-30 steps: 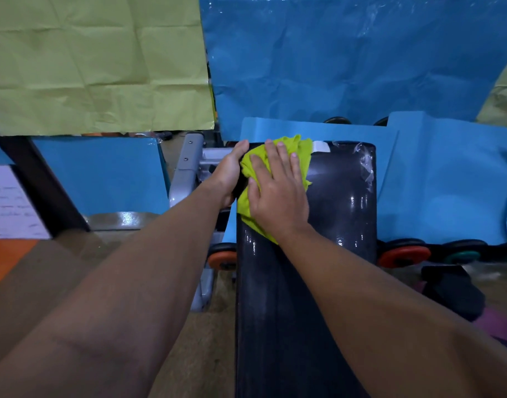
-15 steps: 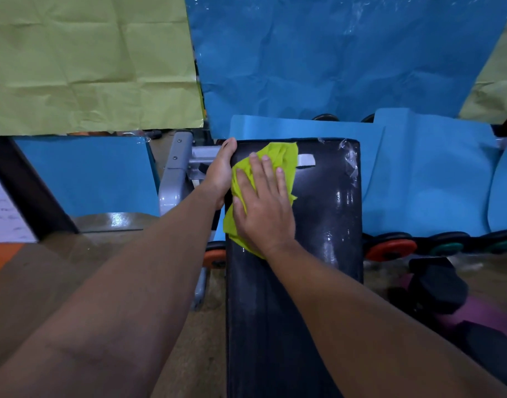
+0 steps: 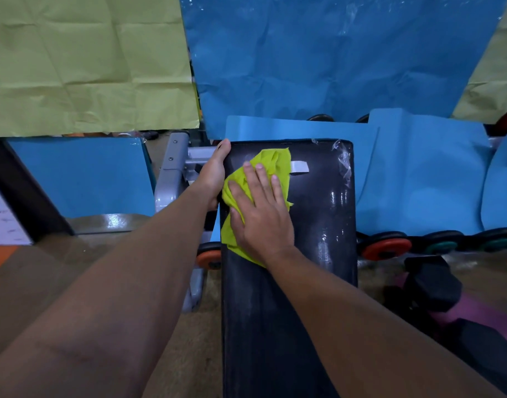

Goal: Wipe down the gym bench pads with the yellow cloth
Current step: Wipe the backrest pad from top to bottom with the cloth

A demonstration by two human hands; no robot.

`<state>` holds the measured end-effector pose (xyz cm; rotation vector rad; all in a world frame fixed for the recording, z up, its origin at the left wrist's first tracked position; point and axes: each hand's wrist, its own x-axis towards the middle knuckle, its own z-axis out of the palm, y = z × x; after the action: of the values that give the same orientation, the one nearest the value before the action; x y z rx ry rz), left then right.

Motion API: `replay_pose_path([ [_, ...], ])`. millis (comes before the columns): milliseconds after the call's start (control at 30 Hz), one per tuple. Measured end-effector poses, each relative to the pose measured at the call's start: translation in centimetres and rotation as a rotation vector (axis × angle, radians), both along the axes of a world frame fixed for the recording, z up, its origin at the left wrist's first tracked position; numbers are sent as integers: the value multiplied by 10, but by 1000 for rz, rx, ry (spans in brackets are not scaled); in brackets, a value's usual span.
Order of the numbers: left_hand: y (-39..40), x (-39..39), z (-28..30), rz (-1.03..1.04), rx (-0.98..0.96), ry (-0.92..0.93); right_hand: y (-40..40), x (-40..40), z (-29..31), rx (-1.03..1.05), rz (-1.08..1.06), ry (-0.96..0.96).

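The fingers (image 3: 260, 182) of my right hand (image 3: 260, 219) are straight and a little spread, and they press flat on the yellow cloth (image 3: 271, 165); they do not curl around it. The cloth is crumpled under my palm and lies on the far left part of the black bench pad (image 3: 318, 225), with one corner showing beyond my fingertips and another part showing below my wrist. My left hand (image 3: 214, 173) is on the left edge of the same pad, near its far corner; the thumb lies along the top edge, and the other fingers are hidden behind the side, so I cannot tell how much they are curled. On the pad, just beside the cloth, there is a strip of grey tape (image 3: 299, 167), and some clear plastic film (image 3: 344, 162) near the far right corner. Left of the pad stands the grey metal frame (image 3: 171, 173). On the floor to the right lie weight plates (image 3: 385, 248) and dark dumbbells (image 3: 433, 282).
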<state>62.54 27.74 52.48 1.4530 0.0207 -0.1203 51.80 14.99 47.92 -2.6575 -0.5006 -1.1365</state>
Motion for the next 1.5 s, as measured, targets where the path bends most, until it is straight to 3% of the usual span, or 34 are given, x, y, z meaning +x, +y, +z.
replay_pose_path([
  [200,4,13,-18,27,-25,-1,1,7,9,123,-51,-45],
  [400,0,10,-12,26,1,5,-9,4,3,38,38,-40],
  [533,6,44,-44,102,-13,-7,-22,10,10,118,-35,-66],
  [667,-18,-14,-1,291,96,-93,-13,4,7,95,-3,-27],
  [767,-21,-26,7,297,165,-151,-34,0,2,33,39,-35],
  [933,-21,-29,6,308,186,-86,-39,7,12,180,-114,-57],
  [1100,-20,-31,9,275,217,-33,-47,-2,-2,95,1,-49],
  [1267,-23,-36,9,316,230,-21,-58,5,6,154,-82,-55],
  [1500,-21,-35,10,326,230,-23,-76,-7,-10,90,22,-60],
])
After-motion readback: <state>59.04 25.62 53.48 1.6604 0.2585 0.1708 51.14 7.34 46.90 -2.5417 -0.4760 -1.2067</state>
